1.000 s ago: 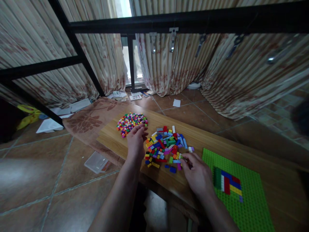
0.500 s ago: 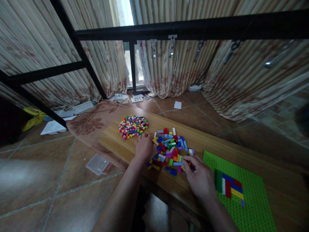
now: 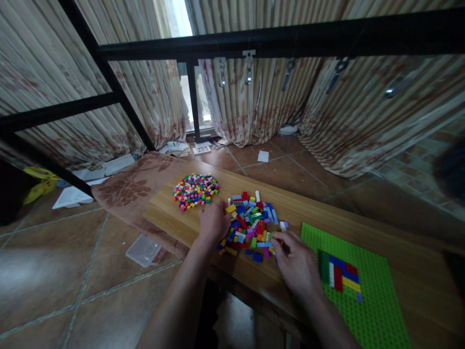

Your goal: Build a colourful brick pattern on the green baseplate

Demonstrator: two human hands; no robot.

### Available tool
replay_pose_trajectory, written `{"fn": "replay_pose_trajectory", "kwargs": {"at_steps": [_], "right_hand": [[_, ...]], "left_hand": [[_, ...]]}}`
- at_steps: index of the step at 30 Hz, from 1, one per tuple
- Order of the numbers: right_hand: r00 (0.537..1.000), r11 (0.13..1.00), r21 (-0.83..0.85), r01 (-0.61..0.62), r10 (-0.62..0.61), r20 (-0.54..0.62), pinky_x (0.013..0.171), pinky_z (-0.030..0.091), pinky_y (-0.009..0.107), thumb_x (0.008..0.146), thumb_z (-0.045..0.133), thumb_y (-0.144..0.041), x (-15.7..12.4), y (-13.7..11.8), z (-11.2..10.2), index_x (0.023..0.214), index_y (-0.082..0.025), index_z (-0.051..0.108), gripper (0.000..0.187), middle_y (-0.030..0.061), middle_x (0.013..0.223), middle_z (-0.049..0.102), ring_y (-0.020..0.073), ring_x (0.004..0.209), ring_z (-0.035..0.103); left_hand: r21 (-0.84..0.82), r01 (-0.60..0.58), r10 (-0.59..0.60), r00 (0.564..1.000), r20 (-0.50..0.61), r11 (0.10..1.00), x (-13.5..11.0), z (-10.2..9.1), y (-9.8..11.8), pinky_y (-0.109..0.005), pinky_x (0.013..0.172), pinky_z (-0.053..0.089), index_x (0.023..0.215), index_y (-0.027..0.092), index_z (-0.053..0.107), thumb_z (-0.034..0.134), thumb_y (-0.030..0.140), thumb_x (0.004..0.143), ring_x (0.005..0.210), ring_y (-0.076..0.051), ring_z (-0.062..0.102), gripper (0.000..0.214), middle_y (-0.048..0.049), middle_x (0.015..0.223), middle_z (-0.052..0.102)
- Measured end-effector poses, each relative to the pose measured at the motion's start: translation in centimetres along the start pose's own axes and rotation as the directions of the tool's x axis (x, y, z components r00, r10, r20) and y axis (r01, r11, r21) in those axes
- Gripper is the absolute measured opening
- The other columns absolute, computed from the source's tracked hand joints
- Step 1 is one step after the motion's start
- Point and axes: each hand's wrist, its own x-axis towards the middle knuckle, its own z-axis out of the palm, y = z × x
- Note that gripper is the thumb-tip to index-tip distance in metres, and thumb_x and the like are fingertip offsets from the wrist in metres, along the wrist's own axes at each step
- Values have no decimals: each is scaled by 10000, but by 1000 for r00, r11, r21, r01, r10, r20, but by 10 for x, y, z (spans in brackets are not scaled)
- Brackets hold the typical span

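Note:
A loose pile of coloured toy building bricks [image 3: 250,224] lies on a wooden bench top. At its left edge, my left hand [image 3: 214,223] rests with the fingers curled in. Its fingertips are mostly hidden, close to a yellow brick [image 3: 230,208]. My right hand [image 3: 296,259] is at the pile's right side, thumb and forefinger pinched beside a light blue brick [image 3: 264,244]. What sits in that pinch is too small to make out. Further right, a green baseplate [image 3: 378,286] carries a flat patch of joined bricks [image 3: 339,274] in green, white, red, blue, yellow and purple.
A heap of tiny coloured pieces [image 3: 196,190] sits left of the bricks on the wooden bench top [image 3: 290,196]. A brown patterned cloth [image 3: 134,182] covers the bench's far left end. A clear plastic box [image 3: 144,250] lies on the tiled floor. Black metal bars [image 3: 232,46] cross in front of curtains.
The view has shifted slightly, so the whole scene sits a little further left. Both hands stay at about the same places by the brick pile, with the left fingers slightly more curled.

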Motion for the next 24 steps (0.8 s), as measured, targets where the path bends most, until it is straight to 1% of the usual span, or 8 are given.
{"fn": "replay_pose_trajectory", "kwargs": {"at_steps": [3, 6, 9, 11, 13, 15, 19, 24], "right_hand": [[1000, 1000, 7, 3, -3, -21, 737, 479, 304, 897, 486, -291, 1, -2, -1, 889, -226, 661, 186, 37, 898, 687, 187, 818, 650], [998, 999, 48, 2, 1, -70, 758, 490, 306, 910, 482, -289, 0, -7, -5, 915, -225, 657, 186, 41, 909, 681, 178, 817, 645], [992, 992, 123, 20, -5, -129, 814, 503, 312, 921, 493, -311, -2, -13, -13, 1041, -218, 634, 207, 64, 996, 671, 179, 888, 641], [990, 985, 166, 42, -19, -138, 838, 510, 317, 922, 502, -321, -4, -15, -19, 1149, -219, 597, 266, 82, 1074, 652, 185, 957, 629], [990, 983, 178, 53, -28, -139, 844, 514, 318, 921, 506, -308, -8, -13, -26, 1181, -225, 586, 285, 85, 1101, 642, 190, 996, 620], [989, 986, 161, 41, -17, -149, 833, 514, 312, 922, 502, -281, -12, -9, -33, 1128, -231, 618, 242, 73, 1063, 654, 188, 982, 625], [989, 993, 117, -17, 34, -142, 802, 509, 311, 917, 511, -269, -19, 5, -50, 1056, -234, 647, 198, 53, 982, 676, 183, 912, 635], [995, 997, 35, -63, 65, -81, 821, 487, 342, 913, 509, -309, -27, 34, -80, 1009, -243, 658, 190, 47, 969, 690, 201, 933, 627]], "left_hand": [[-100, -56, 50, 996, -67, 993, -2, -4, 0, -365, 865, 422, 945, 207, 658, 608, 241, 790, 935, -242, 642, 166, -63, 930, 720], [-296, -235, 210, 971, -114, 926, -9, -5, 8, -296, 807, 458, 958, 201, 653, 596, 229, 811, 872, -196, 655, 160, -48, 914, 709], [-456, -449, 465, 881, -83, 769, -21, 1, 24, -267, 803, 468, 971, 215, 647, 556, 206, 847, 876, -173, 644, 154, -33, 934, 693], [-496, -521, 595, 804, -12, 695, -31, 7, 38, -263, 808, 469, 981, 225, 650, 536, 178, 860, 883, -167, 637, 172, -28, 939, 686], [-514, -558, 670, 740, 47, 652, -41, 14, 51, -265, 820, 469, 1013, 232, 649, 518, 151, 872, 901, -164, 631, 209, -31, 968, 682], [-531, -577, 710, 701, 68, 621, -49, 19, 62, -272, 839, 469, 1036, 235, 648, 506, 144, 884, 937, -166, 625, 228, -37, 1005, 678], [-530, -593, 728, 682, 70, 606, -58, 30, 80, -294, 847, 478, 1025, 234, 656, 526, 178, 885, 962, -187, 619, 199, -49, 994, 679], [-538, -579, 716, 695, 68, 613, -68, 50, 104, -299, 852, 499, 1062, 215, 639, 526, 167, 873, 948, -186, 635, 226, -64, 1008, 679]]}}
